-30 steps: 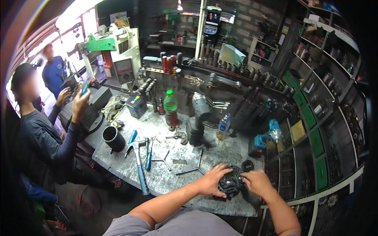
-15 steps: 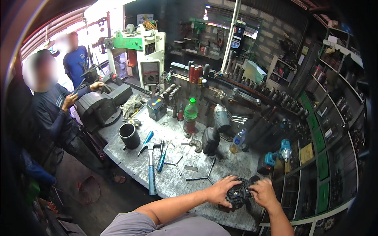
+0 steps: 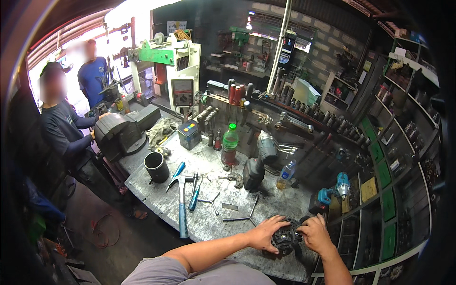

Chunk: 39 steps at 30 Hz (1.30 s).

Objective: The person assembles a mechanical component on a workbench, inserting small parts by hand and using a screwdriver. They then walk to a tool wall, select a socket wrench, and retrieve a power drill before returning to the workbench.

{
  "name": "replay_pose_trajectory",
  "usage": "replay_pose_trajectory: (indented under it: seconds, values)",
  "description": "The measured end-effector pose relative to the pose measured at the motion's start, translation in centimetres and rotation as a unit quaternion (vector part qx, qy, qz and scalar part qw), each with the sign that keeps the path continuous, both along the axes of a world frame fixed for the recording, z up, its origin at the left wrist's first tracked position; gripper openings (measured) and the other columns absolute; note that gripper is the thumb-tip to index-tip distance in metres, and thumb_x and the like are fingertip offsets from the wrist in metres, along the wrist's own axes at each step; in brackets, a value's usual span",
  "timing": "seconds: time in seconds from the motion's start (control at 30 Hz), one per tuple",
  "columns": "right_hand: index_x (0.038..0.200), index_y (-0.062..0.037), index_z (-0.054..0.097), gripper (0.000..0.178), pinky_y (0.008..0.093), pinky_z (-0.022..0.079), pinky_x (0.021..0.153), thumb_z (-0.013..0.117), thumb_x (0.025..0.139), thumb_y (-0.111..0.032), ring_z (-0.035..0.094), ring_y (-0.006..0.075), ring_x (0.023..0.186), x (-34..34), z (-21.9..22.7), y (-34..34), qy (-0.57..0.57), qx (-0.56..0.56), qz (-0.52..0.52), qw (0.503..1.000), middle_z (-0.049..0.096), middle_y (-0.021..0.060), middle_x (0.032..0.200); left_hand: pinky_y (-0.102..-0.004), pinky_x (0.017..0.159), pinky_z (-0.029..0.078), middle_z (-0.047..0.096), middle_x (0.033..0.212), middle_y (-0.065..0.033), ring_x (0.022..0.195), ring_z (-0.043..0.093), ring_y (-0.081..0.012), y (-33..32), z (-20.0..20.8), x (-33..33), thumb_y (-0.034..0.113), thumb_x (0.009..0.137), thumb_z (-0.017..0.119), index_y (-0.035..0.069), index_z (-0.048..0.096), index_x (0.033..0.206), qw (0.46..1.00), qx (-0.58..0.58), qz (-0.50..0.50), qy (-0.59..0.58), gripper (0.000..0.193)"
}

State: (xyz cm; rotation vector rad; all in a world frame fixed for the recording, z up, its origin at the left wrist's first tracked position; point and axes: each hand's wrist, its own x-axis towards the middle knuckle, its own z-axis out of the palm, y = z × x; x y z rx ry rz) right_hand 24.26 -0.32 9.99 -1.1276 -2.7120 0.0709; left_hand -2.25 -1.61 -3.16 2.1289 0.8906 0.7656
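At the bench's near edge lies a dark round machine part [image 3: 284, 236] with a slotted face and a pale metal centre. My left hand [image 3: 264, 233] grips its left side, fingers over the far rim and thumb on the near side. My right hand [image 3: 315, 232] is closed in a pinch at the part's right edge; what its fingertips hold is hidden. Just beyond are a T-shaped wrench [image 3: 247, 217], a small flat metal plate [image 3: 230, 207] and a smaller three-armed wrench [image 3: 212, 204].
A blue-handled hammer [image 3: 183, 209], screwdriver [image 3: 194, 197] and black cylinder [image 3: 156, 167] lie left on the metal bench [image 3: 209, 228]. Bottles [image 3: 230, 142], a grey impact wrench [image 3: 256, 166] and a teal one [image 3: 335, 190] stand farther off. Two people are near the vise [image 3: 121, 133].
My right hand has shifted slightly left with its fingers turned at the part's edge; my left hand keeps its grip. The nearer person's hands have dropped to the vise.
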Motion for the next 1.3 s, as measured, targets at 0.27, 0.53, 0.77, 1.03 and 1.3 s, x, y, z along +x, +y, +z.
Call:
replay_pose_trajectory:
  seconds: [0.27, 0.53, 0.77, 1.03, 1.3]
  values:
    - [0.112, -0.0069, 0.078, 0.023, 0.0529, 0.057, 0.095, 0.083, 0.090, -0.011, 0.074, 0.0433, 0.100, 0.2, -1.9, -3.2, 0.108, -0.116, -0.187, 0.970, 0.078, 0.0154, 0.103, -0.0630, 0.134, 0.028, 0.031, 0.178, -0.0283, 0.166, 0.026, -0.0525, -0.1, -0.5, 0.1, 0.047, 0.068, 0.104, 0.015, 0.036, 0.173, 0.999, 0.023, 0.025, -0.016, 0.128]
    - [0.113, -0.0108, 0.079, 0.022, 0.0540, 0.049, 0.113, 0.083, 0.092, -0.016, 0.071, 0.0379, 0.103, 1.2, -1.3, 0.2, 0.005, -0.017, -0.021, 1.000, 0.074, 0.0118, 0.100, -0.0598, 0.135, 0.029, 0.036, 0.175, -0.0303, 0.164, 0.031, -0.0538, 0.5, -0.1, 0.0, 0.047, 0.065, 0.106, 0.010, 0.044, 0.167, 1.000, 0.025, 0.005, -0.009, 0.125]
    - [0.116, -0.0009, 0.076, 0.024, 0.0545, 0.060, 0.085, 0.080, 0.099, -0.018, 0.077, 0.0471, 0.099, -0.4, -0.8, -3.3, 0.091, -0.205, -0.225, 0.948, 0.079, 0.0257, 0.106, -0.0604, 0.135, 0.029, 0.035, 0.176, -0.0303, 0.165, 0.029, -0.0543, 0.3, 0.4, 0.0, 0.050, 0.067, 0.105, 0.011, 0.044, 0.168, 1.000, 0.010, 0.012, -0.011, 0.125]
    - [0.112, -0.0073, 0.077, 0.017, 0.0497, 0.057, 0.099, 0.080, 0.096, -0.012, 0.073, 0.0412, 0.104, 1.0, -1.0, -1.6, 0.133, -0.155, -0.152, 0.967, 0.074, 0.0141, 0.106, -0.0598, 0.135, 0.029, 0.035, 0.176, -0.0297, 0.165, 0.030, -0.0537, 0.4, 0.4, 0.0, 0.050, 0.066, 0.105, 0.011, 0.044, 0.169, 1.000, 0.007, 0.010, 0.008, 0.126]
    - [0.101, -0.0088, 0.073, 0.008, 0.0549, 0.052, 0.105, 0.077, 0.095, -0.011, 0.069, 0.0385, 0.106, 1.4, -1.1, 1.1, 0.030, -0.091, -0.004, 0.995, 0.069, 0.0118, 0.101, -0.0595, 0.135, 0.029, 0.034, 0.177, -0.0281, 0.166, 0.028, -0.0528, 0.5, 0.5, -0.1, 0.049, 0.068, 0.105, 0.011, 0.043, 0.169, 1.000, 0.015, 0.002, -0.003, 0.124]
